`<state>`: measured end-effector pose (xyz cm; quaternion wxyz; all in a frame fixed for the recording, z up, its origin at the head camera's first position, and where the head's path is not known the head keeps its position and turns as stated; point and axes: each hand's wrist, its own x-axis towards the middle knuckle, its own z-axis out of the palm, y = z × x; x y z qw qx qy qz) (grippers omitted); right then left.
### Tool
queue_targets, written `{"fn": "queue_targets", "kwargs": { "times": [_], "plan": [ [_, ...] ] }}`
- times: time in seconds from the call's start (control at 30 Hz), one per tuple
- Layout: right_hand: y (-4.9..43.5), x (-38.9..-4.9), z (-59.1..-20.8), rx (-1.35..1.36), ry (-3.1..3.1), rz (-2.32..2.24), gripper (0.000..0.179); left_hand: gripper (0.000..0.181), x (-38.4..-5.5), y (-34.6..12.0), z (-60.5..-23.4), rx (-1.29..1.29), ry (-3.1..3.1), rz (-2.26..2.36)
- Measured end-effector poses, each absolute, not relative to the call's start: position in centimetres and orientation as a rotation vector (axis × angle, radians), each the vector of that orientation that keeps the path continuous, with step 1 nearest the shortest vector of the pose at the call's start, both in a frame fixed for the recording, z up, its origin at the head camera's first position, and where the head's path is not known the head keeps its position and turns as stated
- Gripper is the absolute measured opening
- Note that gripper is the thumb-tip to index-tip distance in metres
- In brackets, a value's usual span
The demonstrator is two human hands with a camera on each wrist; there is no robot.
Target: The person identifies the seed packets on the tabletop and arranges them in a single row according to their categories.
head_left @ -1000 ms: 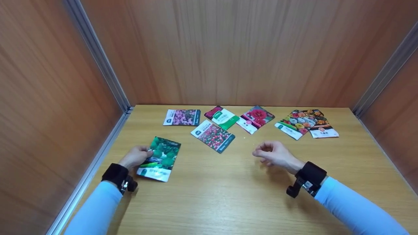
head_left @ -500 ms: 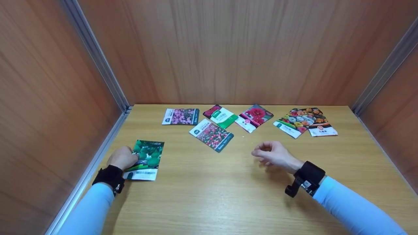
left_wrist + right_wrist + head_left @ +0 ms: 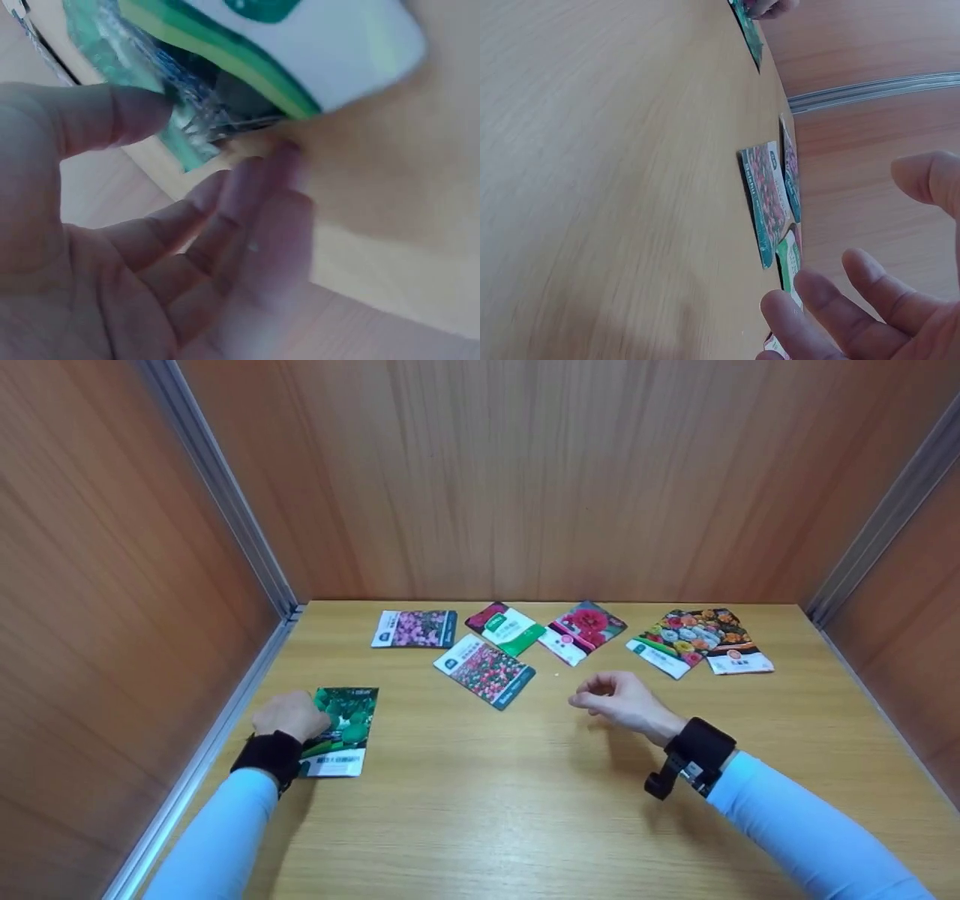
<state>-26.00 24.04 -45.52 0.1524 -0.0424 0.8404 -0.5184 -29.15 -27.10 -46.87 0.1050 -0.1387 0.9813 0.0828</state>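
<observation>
At the left of the table, my left hand (image 3: 291, 715) holds the left edge of a green seed packet (image 3: 351, 729). Its picture shows round green shapes above a white label band. In the left wrist view the thumb lies over the packet's edge (image 3: 240, 90), with the other fingers bent at its underside; part of the contact is blurred. My right hand (image 3: 624, 706) hovers over the table with loosely bent fingers and nothing in them. Nearest to it are a packet with a large red flower (image 3: 589, 624) and a pink-flower packet (image 3: 486, 669).
Along the back lie a purple-flower packet (image 3: 416, 628), a green-and-white packet (image 3: 510, 628) and two overlapping packets, one multicoloured (image 3: 675, 643), one orange-flowered (image 3: 739, 649). Wooden panels (image 3: 540, 480) enclose the table (image 3: 480, 825) at the back and sides.
My left hand has carried the green packet leftward, turning it straighter to the table's edge; in the last half second it shifted only slightly. My right hand has moved a little back and left.
</observation>
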Motion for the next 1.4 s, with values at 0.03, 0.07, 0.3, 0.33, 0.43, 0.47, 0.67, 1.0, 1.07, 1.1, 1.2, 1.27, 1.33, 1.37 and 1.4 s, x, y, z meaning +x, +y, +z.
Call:
{"fn": "queue_targets", "kwargs": {
  "times": [0.03,0.07,0.3,0.33,0.43,0.47,0.67,1.0,1.07,1.1,1.2,1.27,1.33,1.37,1.4],
  "plan": [
    [23.9,-26.1,-45.4,-0.117,2.413,-1.487,0.047,0.029,-29.4,-26.8,-46.6,-0.411,2.889,0.258],
    [23.8,-26.2,-45.4,-0.117,2.415,-1.487,0.048,0.032,-29.6,-26.4,-46.3,-0.411,2.888,0.287],
    [23.0,-27.2,-45.4,-0.145,2.463,-1.46,0.055,0.068,-31.5,-21.7,-44.3,-0.235,2.901,0.734],
    [22.9,-27.3,-45.4,-0.143,2.481,-1.445,0.054,0.069,-31.7,-20.7,-44.0,-0.232,2.853,0.828],
    [22.5,-27.9,-45.3,-0.145,2.561,-1.381,0.052,0.072,-32.5,-17.5,-43.5,-0.231,2.706,1.052],
    [22.4,-28.2,-45.3,-0.149,2.591,-1.353,0.052,0.073,-32.7,-16.4,-43.4,-0.238,2.665,1.104],
    [21.2,-30.0,-44.9,-0.161,2.758,-1.203,0.054,0.077,-34.5,-11.3,-42.9,-0.188,2.613,1.153],
    [19.8,-32.9,-45.4,-0.111,2.65,-1.297,0.063,0.079,-36.5,-7.4,-43.5,-0.344,2.338,1.477],
    [19.4,-33.3,-45.4,-0.1,2.653,-1.276,0.063,0.087,-36.6,-6.9,-43.9,-0.372,2.376,1.501],
    [19.2,-33.5,-45.5,-0.098,2.667,-1.253,0.064,0.092,-36.6,-6.7,-44.0,-0.381,2.409,1.503],
    [18.8,-34.1,-45.7,-0.086,2.712,-1.194,0.069,0.104,-36.7,-6.0,-44.5,-0.437,2.461,1.509],
    [18.6,-34.6,-45.9,-0.075,2.748,-1.152,0.072,0.108,-36.9,-5.8,-44.7,-0.495,2.453,1.545],
    [18.3,-35.0,-46.2,-0.059,2.766,-1.118,0.073,0.107,-37.0,-5.7,-44.8,-0.578,2.396,1.628],
    [18.0,-35.2,-46.3,-0.055,2.767,-1.108,0.073,0.106,-37.1,-5.7,-44.9,-0.619,2.35,1.695],
    [17.8,-35.4,-46.4,-0.047,2.77,-1.097,0.073,0.103,-37.3,-5.8,-44.9,-0.654,2.294,1.775]
  ]
}}
